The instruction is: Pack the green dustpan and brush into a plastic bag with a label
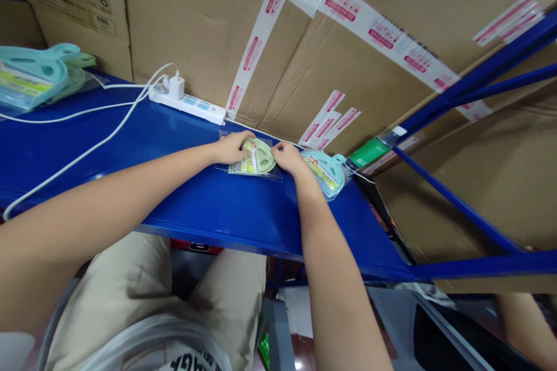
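Observation:
A light green plastic piece with cut-out slots and a yellow label, packed in a clear bag (263,159), lies on the blue shelf top (209,197). My left hand (235,148) grips the bag's left side, its fingers curled over the label. At the opposite end, my right hand (286,156) pinches the package by the narrow part. Just right of that hand, partly behind my forearm, is a similar light blue packaged piece (329,169). What exactly these slotted pieces are, I cannot tell.
More light blue and green packaged pieces (41,72) lie at the far left. A white power strip (198,105) with a trailing cable sits against tall cardboard boxes (183,23). A green-labelled bottle (374,149) leans near the blue rack bars (461,206). Another person's arm (524,322) shows lower right.

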Motion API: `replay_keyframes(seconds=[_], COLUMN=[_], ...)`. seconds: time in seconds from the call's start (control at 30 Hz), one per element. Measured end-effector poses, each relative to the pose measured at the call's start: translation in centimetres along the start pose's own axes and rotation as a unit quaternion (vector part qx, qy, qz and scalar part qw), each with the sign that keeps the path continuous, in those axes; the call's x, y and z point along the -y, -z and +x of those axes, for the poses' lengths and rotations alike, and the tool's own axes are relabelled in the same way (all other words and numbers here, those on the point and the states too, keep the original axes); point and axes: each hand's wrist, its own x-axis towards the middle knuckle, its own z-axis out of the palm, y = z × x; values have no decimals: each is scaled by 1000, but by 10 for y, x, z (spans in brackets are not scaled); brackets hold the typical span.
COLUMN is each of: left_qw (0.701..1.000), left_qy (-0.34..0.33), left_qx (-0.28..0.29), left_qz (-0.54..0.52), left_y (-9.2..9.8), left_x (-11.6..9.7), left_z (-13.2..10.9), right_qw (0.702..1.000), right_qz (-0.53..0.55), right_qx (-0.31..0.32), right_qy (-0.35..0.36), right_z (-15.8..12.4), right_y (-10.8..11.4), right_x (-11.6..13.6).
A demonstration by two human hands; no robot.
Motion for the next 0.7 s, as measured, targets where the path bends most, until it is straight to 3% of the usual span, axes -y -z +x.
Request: replay_keyframes(seconds=[0.1,0.3,0.7], left_qw=[995,984,972], left_qy=[5,18,-3], left_qx=[1,23,3], left_qz=[99,179,235], left_y=[1,11,17], left_x=[-6,-14,-21], left_z=[-7,-20,-25], right_qw=[1000,1000,1000], right_qz=[-1,-5,-3], right_qx=[-6,-10,-4], right_qy=[3,11,11], right_z=[1,3,2], right_y=[-1,-3,-2], right_x=[-1,-5,-6])
